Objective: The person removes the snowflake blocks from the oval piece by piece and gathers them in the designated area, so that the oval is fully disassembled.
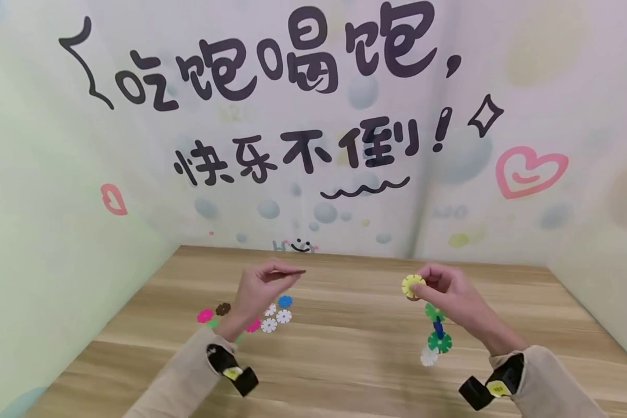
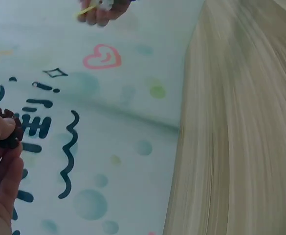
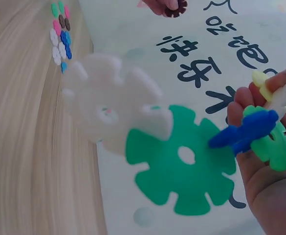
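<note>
Between thumb and fingers my left hand [image 1: 258, 293] pinches a dark brown notched disc [image 2: 8, 128], seen edge-on in the head view. My right hand [image 1: 451, 293] grips a yellow notched disc [image 1: 413, 286] at one end of a linked chain. From it hang a light green disc [image 3: 275, 147], a blue disc [image 3: 245, 131], a darker green disc [image 3: 182, 159] and a white disc [image 3: 116, 98], slotted into each other. Another whitish disc [image 3: 281, 98] shows by the right fingers in the right wrist view. Both hands are above the table, well apart.
On the left of the wooden table [image 1: 345, 360] lie several loose discs: pink [image 1: 205, 315], brown [image 1: 223, 309], white [image 1: 269, 325] and blue [image 1: 285, 301]. My left forearm partly covers this group. A printed cloth [image 1: 303, 220] with lettering stands behind the table.
</note>
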The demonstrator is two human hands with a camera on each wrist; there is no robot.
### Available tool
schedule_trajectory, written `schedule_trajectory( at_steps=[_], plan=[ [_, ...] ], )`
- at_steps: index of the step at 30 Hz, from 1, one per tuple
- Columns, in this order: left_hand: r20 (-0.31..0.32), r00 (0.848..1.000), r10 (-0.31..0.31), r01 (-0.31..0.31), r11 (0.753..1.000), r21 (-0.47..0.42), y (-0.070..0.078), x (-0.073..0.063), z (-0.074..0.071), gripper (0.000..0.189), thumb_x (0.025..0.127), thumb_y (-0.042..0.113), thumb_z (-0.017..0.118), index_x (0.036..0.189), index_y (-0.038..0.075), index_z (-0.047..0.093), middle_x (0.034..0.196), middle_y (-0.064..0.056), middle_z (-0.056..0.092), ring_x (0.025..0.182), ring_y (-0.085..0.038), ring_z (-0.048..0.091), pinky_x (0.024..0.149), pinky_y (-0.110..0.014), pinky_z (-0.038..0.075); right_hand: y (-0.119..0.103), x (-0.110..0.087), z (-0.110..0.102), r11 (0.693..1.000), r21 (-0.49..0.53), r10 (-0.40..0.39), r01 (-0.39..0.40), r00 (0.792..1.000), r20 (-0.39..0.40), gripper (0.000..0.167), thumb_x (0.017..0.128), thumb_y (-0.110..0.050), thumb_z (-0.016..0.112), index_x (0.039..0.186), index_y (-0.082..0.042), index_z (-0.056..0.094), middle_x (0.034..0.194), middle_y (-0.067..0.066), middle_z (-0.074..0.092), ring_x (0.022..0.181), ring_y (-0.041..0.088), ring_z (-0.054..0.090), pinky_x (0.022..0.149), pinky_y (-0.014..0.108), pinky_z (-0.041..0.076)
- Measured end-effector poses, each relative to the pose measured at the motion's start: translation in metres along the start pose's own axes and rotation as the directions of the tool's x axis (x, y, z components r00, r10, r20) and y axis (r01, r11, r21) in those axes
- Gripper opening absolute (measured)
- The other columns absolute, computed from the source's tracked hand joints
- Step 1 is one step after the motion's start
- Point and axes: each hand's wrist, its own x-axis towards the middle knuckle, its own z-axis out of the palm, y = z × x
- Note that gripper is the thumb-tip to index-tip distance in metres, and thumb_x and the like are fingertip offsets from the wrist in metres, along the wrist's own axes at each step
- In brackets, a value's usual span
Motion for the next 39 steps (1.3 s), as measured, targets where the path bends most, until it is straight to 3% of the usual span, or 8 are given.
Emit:
schedule_trajectory(
  at_steps=[2, 6, 11, 14, 17, 23, 30, 39],
  plan=[
    [0.015, 0.992, -0.123, 0.123, 0.992, 0.014, 0.007, 0.0, -0.015, 0.012, 0.078, -0.005, 0.063, 0.089, -0.008, 0.064, 0.089, -0.02, 0.063, 0.078, -0.019, 0.063, 0.07, -0.027, 0.052, -0.001, -0.002, -0.005, 1.0, -0.004, 0.002, -0.001, 1.0, 0.03, 0.008, 0.086, -0.001, 0.054, 0.088, 0.006, 0.053, 0.078, 0.005, 0.061, 0.069, 0.016, 0.06, 0.065, 0.025, 0.052],
    [0.059, 0.966, -0.253, 0.245, 0.962, 0.12, 0.001, -0.005, -0.027, 0.017, 0.081, 0.008, 0.064, 0.092, -0.005, 0.064, 0.089, -0.016, 0.064, 0.077, -0.018, 0.062, 0.069, -0.025, 0.051, 0.004, -0.001, -0.003, 1.0, 0.013, -0.007, 0.006, 0.998, 0.06, 0.01, 0.086, -0.003, 0.055, 0.088, 0.007, 0.052, 0.079, 0.005, 0.061, 0.07, 0.016, 0.061, 0.066, 0.026, 0.052],
    [0.116, 0.915, -0.386, 0.346, 0.901, 0.262, -0.035, -0.017, -0.036, 0.022, 0.081, 0.017, 0.065, 0.097, 0.001, 0.064, 0.09, -0.01, 0.064, 0.076, -0.017, 0.061, 0.064, -0.03, 0.051, 0.01, 0.0, 0.002, 0.999, 0.039, -0.033, 0.03, 0.996, 0.087, 0.003, 0.085, 0.003, 0.054, 0.087, 0.005, 0.053, 0.077, 0.003, 0.06, 0.068, 0.014, 0.06, 0.065, 0.027, 0.053],
    [0.154, 0.903, -0.401, 0.328, 0.875, 0.358, -0.05, -0.02, -0.039, 0.021, 0.083, 0.014, 0.062, 0.1, 0.002, 0.065, 0.095, -0.011, 0.064, 0.077, -0.019, 0.061, 0.065, -0.033, 0.052, 0.011, -0.001, 0.003, 0.998, 0.056, -0.042, 0.036, 0.994, 0.103, 0.002, 0.085, 0.005, 0.053, 0.086, 0.004, 0.053, 0.078, 0.003, 0.06, 0.069, 0.013, 0.06, 0.065, 0.027, 0.053],
    [0.142, 0.899, -0.414, 0.319, 0.842, 0.435, -0.062, -0.02, -0.043, 0.02, 0.085, 0.009, 0.058, 0.103, 0.001, 0.064, 0.099, -0.012, 0.063, 0.081, -0.02, 0.059, 0.067, -0.031, 0.051, 0.013, -0.001, 0.004, 0.997, 0.064, -0.044, 0.036, 0.991, 0.125, 0.002, 0.085, 0.003, 0.053, 0.086, 0.005, 0.053, 0.078, 0.003, 0.06, 0.069, 0.012, 0.06, 0.065, 0.027, 0.053],
    [-0.015, 0.887, -0.461, 0.415, 0.785, 0.46, -0.08, -0.014, -0.046, 0.021, 0.083, 0.006, 0.06, 0.103, 0.0, 0.064, 0.092, -0.01, 0.064, 0.083, -0.022, 0.058, 0.067, -0.03, 0.05, 0.015, -0.002, 0.006, 0.998, 0.057, -0.04, 0.032, 0.989, 0.144, 0.007, 0.086, 0.0, 0.054, 0.087, 0.007, 0.052, 0.079, 0.004, 0.059, 0.07, 0.012, 0.06, 0.065, 0.027, 0.053],
    [-0.163, 0.88, -0.446, 0.466, 0.746, 0.475, -0.101, -0.006, -0.045, 0.017, 0.078, 0.009, 0.067, 0.093, 0.001, 0.067, 0.084, -0.009, 0.065, 0.078, -0.022, 0.059, 0.067, -0.033, 0.049, 0.016, -0.002, 0.007, 0.996, 0.073, -0.054, 0.043, 0.987, 0.154, 0.006, 0.085, 0.002, 0.054, 0.086, 0.008, 0.052, 0.079, 0.004, 0.059, 0.07, 0.011, 0.06, 0.065, 0.028, 0.053],
    [-0.212, 0.882, -0.421, 0.468, 0.727, 0.503, -0.119, -0.008, -0.044, 0.016, 0.078, 0.004, 0.066, 0.093, 0.0, 0.068, 0.084, -0.012, 0.065, 0.078, -0.024, 0.059, 0.071, -0.037, 0.049, 0.015, -0.002, 0.007, 0.997, 0.065, -0.037, 0.027, 0.986, 0.163, 0.007, 0.085, 0.001, 0.054, 0.087, 0.008, 0.052, 0.08, 0.005, 0.06, 0.071, 0.012, 0.06, 0.065, 0.029, 0.053]
  ],
)
